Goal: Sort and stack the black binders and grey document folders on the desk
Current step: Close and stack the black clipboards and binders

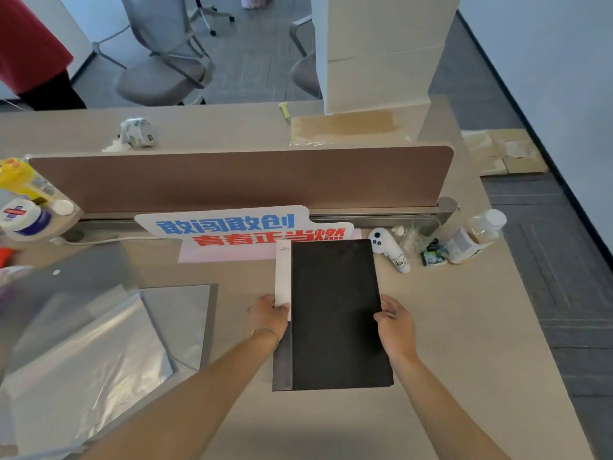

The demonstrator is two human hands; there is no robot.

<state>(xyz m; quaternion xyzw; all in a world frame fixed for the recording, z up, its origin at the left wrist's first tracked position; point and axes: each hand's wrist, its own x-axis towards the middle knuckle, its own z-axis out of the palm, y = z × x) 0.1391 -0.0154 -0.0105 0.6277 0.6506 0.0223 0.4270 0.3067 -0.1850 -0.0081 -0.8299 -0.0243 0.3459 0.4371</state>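
A black binder (335, 313) with a white spine label lies flat in the middle of the beige desk (464, 327). My left hand (268, 315) grips its left spine edge over the white label. My right hand (394, 322) holds its right edge. To the left, several grey translucent document folders (99, 333) lie spread and overlapping on the desk, apart from the binder.
A brown divider panel (238, 177) runs across the back of the desk. A printed sign with blue and red characters (245, 230) lies under the binder's far end. A white controller (388, 247), glass jars and a plastic bottle (477, 234) stand at the right. Bottles crowd the far left.
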